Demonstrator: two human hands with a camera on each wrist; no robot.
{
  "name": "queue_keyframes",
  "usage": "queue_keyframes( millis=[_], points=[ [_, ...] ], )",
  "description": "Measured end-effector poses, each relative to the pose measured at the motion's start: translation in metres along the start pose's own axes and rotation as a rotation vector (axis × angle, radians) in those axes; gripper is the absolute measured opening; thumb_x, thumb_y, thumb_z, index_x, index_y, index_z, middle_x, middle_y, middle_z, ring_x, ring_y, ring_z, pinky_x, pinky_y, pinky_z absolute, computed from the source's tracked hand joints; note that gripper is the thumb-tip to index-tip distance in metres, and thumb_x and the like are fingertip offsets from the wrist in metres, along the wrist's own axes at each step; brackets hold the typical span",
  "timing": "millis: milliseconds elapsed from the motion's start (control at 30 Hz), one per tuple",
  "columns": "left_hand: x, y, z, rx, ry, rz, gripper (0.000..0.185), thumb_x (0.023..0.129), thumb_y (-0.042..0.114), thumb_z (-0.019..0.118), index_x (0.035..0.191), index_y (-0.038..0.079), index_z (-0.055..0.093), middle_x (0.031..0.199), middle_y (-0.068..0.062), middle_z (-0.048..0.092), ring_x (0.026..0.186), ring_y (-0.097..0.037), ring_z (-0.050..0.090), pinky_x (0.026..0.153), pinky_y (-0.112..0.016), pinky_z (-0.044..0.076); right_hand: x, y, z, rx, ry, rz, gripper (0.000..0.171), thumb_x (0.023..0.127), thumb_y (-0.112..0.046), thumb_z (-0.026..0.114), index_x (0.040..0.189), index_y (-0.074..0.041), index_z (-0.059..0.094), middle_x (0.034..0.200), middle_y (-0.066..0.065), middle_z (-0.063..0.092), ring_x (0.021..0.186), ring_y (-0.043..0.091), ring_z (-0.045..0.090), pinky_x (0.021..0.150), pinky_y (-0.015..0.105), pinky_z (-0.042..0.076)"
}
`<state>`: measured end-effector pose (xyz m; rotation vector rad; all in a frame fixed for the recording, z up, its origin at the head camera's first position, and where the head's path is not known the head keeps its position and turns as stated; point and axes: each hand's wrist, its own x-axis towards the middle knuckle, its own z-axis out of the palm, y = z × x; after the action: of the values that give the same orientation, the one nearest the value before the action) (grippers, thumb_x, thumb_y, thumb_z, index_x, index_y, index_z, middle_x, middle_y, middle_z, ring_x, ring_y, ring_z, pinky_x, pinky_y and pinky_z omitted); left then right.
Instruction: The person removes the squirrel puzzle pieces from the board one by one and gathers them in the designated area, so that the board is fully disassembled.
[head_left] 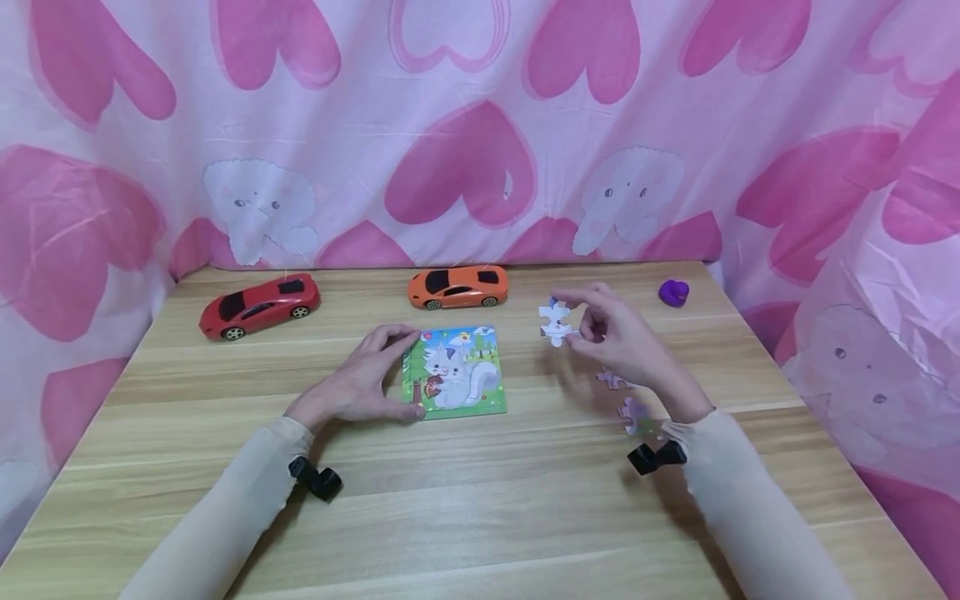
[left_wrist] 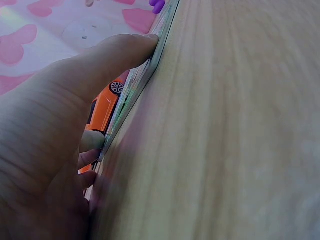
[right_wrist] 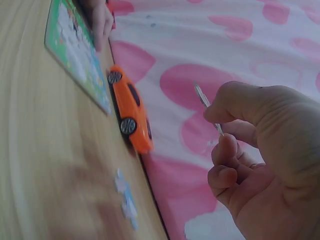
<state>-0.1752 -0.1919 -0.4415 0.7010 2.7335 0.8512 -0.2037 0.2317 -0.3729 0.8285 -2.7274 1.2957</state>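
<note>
A small puzzle board with a white squirrel picture lies flat at the table's middle. My left hand grips its left edge, thumb at the near corner and fingers at the far corner. In the left wrist view the thumb presses on the board's edge. My right hand is raised to the right of the board and pinches a white puzzle piece clear of the table. In the right wrist view that piece shows edge-on between thumb and fingers.
Two loose pieces lie under my right wrist. An orange toy car stands just behind the board, a red toy car at the back left, a purple object at the back right. Pink heart cloth hangs around the wooden table.
</note>
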Motion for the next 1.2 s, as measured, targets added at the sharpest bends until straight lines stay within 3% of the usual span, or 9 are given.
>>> queue_keyframes(
  millis=[267, 467, 700, 900, 1200],
  points=[
    [0.0, 0.0, 0.0, -0.005, 0.0, 0.002, 0.132, 0.076, 0.062, 0.095, 0.177, 0.009, 0.028, 0.179, -0.012, 0.023, 0.166, -0.036, 0.021, 0.136, -0.066, 0.022, -0.017, 0.015, -0.008, -0.019, -0.006, 0.016, 0.065, 0.094, 0.007, 0.079, 0.154, -0.011, 0.066, 0.112, 0.011, 0.055, 0.078, 0.017, 0.055, 0.064, 0.02, 0.046],
    [0.001, 0.0, -0.001, -0.008, 0.0, -0.001, 0.131, 0.076, 0.061, 0.095, 0.177, 0.009, 0.029, 0.179, -0.012, 0.023, 0.165, -0.036, 0.021, 0.136, -0.066, 0.022, -0.027, 0.026, -0.007, -0.023, -0.027, 0.043, 0.061, 0.095, 0.003, 0.082, 0.152, -0.011, 0.067, 0.104, 0.013, 0.054, 0.077, 0.017, 0.054, 0.063, 0.02, 0.047],
    [0.001, -0.001, -0.001, -0.001, 0.003, -0.001, 0.131, 0.077, 0.062, 0.095, 0.177, 0.009, 0.029, 0.179, -0.012, 0.023, 0.165, -0.036, 0.022, 0.136, -0.066, 0.022, -0.036, 0.039, 0.003, 0.007, -0.112, 0.14, 0.063, 0.096, 0.001, 0.083, 0.155, -0.012, 0.065, 0.104, 0.013, 0.054, 0.079, 0.019, 0.056, 0.063, 0.022, 0.05],
    [0.001, -0.001, 0.0, -0.01, 0.002, -0.005, 0.131, 0.077, 0.061, 0.095, 0.177, 0.009, 0.029, 0.179, -0.011, 0.023, 0.165, -0.036, 0.021, 0.136, -0.066, 0.023, -0.038, 0.046, 0.012, -0.041, -0.182, 0.17, 0.063, 0.096, 0.0, 0.083, 0.155, -0.011, 0.065, 0.1, 0.01, 0.059, 0.076, 0.019, 0.057, 0.061, 0.025, 0.052],
    [0.001, -0.002, 0.002, -0.015, 0.002, -0.006, 0.131, 0.077, 0.061, 0.096, 0.177, 0.009, 0.029, 0.178, -0.011, 0.023, 0.165, -0.035, 0.021, 0.136, -0.065, 0.022, -0.041, 0.048, 0.016, -0.103, -0.19, 0.199, 0.063, 0.095, 0.0, 0.083, 0.155, -0.012, 0.066, 0.134, 0.012, 0.06, 0.081, 0.02, 0.056, 0.064, 0.026, 0.051]
  ],
)
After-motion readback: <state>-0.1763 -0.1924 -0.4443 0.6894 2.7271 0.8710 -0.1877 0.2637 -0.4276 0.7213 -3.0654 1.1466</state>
